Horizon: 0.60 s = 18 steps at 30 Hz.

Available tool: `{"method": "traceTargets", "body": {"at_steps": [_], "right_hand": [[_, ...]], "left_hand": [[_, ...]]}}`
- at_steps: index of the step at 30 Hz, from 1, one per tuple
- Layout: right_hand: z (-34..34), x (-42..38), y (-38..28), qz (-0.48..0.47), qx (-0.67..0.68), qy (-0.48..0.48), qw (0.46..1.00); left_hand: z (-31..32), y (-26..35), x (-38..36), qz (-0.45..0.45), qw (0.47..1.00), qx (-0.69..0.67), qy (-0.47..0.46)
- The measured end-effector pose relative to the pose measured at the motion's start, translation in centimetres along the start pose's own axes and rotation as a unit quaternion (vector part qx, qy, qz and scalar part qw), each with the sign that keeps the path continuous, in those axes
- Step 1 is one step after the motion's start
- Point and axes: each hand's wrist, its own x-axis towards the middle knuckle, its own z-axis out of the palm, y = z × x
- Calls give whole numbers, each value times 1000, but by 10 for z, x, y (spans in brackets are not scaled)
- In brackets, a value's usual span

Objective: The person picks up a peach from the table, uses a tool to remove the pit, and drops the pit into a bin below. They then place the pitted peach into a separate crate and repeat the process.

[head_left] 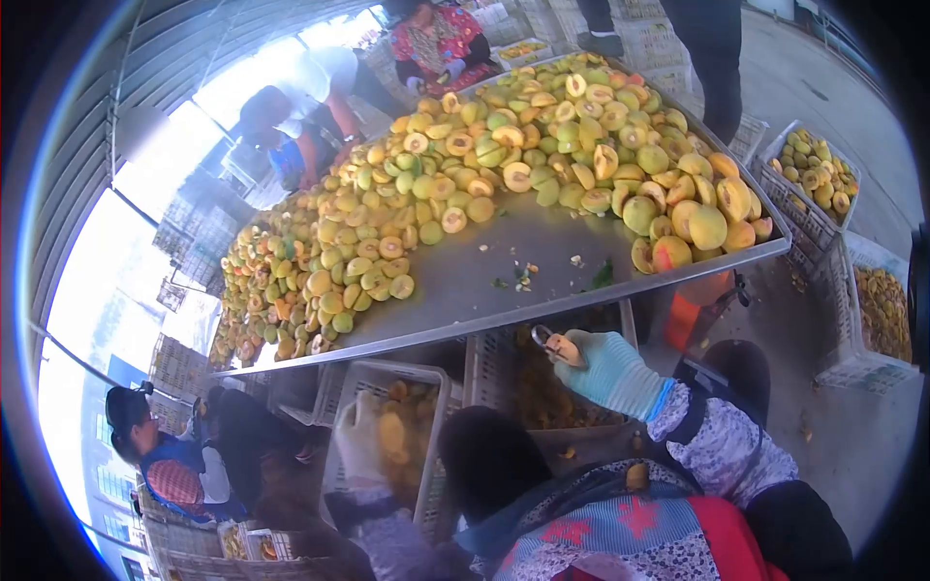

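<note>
My right hand (610, 373), in a light blue-green glove, is closed round a small pitting tool (554, 345) with a wooden handle and a metal loop, just below the metal table's front edge. My left hand (360, 441), in a pale glove, is blurred by motion over the left side of a white crate (444, 426). Beside its fingers is a blurred yellow fruit piece (392, 436); whether the hand touches it cannot be made out. Halved yellow-green fruits (465, 160) lie heaped on the metal table (465, 281).
A second crate (475, 373) with dark contents stands below the table. Crates of fruit (809, 218) and brown pieces (862, 358) are at the right. A co-worker (174, 460) sits at the lower left; other people are beyond the table.
</note>
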Motion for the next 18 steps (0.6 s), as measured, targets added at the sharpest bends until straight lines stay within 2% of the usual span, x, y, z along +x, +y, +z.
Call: {"method": "traceTargets", "body": {"at_steps": [1, 2, 4, 6, 8, 10, 12, 13, 14, 15, 16, 18], "right_hand": [[1, 2, 1, -21, -7, -9, 1000], [1, 4, -1, -17, -7, -11, 1000], [1, 8, -7, 17, -2, -75, 997], [1, 10, 2, 23, -8, -85, 996], [2, 10, 12, 54, -26, -110, 992], [3, 12, 17, 66, -40, -109, 991], [1, 16, 18, 89, -83, -132, 984], [2, 15, 23, 76, -63, -133, 986], [-2, 19, 23, 83, -66, -130, 986], [-6, 22, 19, 104, -57, -165, 979], [-7, 23, 16, 126, -45, -200, 971], [-4, 23, 20, 123, -56, -195, 971]], "left_hand": [[-5, -18, 22, 56, 996, 39, 59], [5, 9, 23, 18, 998, -51, 43], [34, 14, 65, 34, 981, -191, 25], [74, 27, 111, 77, 977, -192, -52], [129, 69, 138, 63, 970, -214, -95], [176, 82, 190, 47, 976, -136, -164], [228, 90, 229, 43, 982, -110, -147], [243, 95, 245, 42, 981, -113, -155], [255, 101, 258, 151, 971, 132, -127], [267, 107, 265, 251, 891, 367, -90], [281, 109, 267, 232, 887, 393, -79], [297, 107, 264, 269, 878, 374, -133]]}}
